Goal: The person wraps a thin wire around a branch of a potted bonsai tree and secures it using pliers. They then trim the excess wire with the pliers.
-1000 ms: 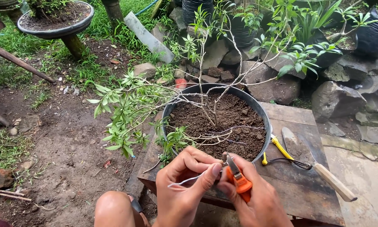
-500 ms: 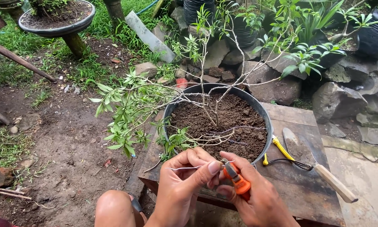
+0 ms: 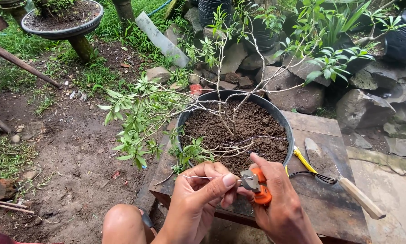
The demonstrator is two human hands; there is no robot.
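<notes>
Between left-hand fingers [image 3: 221, 183], thin wire [image 3: 196, 177] meets orange-handled cutters [image 3: 256, 184].

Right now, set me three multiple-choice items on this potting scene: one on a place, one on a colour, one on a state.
1. Where does the trowel lie?
A. on the wooden table, right of the pot
B. in the soil
C. on the grass

2. What colour are the handles of the cutters?
A. blue
B. orange
C. green

3. What is the left hand doing?
A. resting flat on the table
B. gripping the pot rim
C. pinching a thin wire

Answers: 1 A, it lies on the boards beside the pot. 2 B, orange shows in the right hand. 3 C, thumb and fingers close on the wire.
</notes>
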